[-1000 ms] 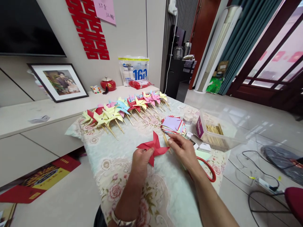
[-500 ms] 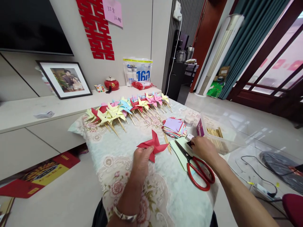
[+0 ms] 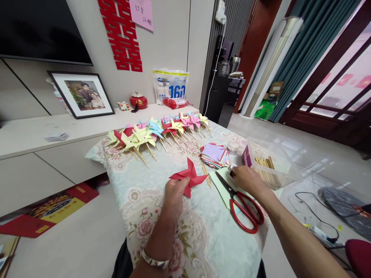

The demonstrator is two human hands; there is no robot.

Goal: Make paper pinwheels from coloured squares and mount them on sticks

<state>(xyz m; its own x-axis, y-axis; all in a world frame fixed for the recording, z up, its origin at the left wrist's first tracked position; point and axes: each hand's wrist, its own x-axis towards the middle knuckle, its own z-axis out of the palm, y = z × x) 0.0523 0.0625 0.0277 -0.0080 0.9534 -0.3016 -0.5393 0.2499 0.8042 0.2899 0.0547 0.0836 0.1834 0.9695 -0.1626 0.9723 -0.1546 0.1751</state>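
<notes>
My left hand (image 3: 174, 193) pinches a red paper pinwheel (image 3: 189, 178) at its centre, the thumb lying over the folded points. My right hand (image 3: 246, 177) reaches to a small white-and-dark object whose kind I cannot make out, its fingers closed at it and partly hidden. Below that hand, red-handled scissors (image 3: 246, 212) lie on pale green paper sheets (image 3: 220, 185). A few thin wooden sticks (image 3: 206, 175) rest between the pinwheel and the sheets. Behind them is a stack of coloured paper squares (image 3: 214, 154).
Rows of finished pinwheels (image 3: 139, 138) on sticks cover the far side of the cloth-covered table (image 3: 150, 239). A clear plastic bin (image 3: 290, 170) with wooden sticks stands at the right, near a small round clear container (image 3: 232, 147). Behind is a white cabinet (image 3: 26, 129).
The view has shifted slightly. My left hand keeps the red pinwheel in the same place, and my right hand stays by the small white-and-dark object, having moved very little.
</notes>
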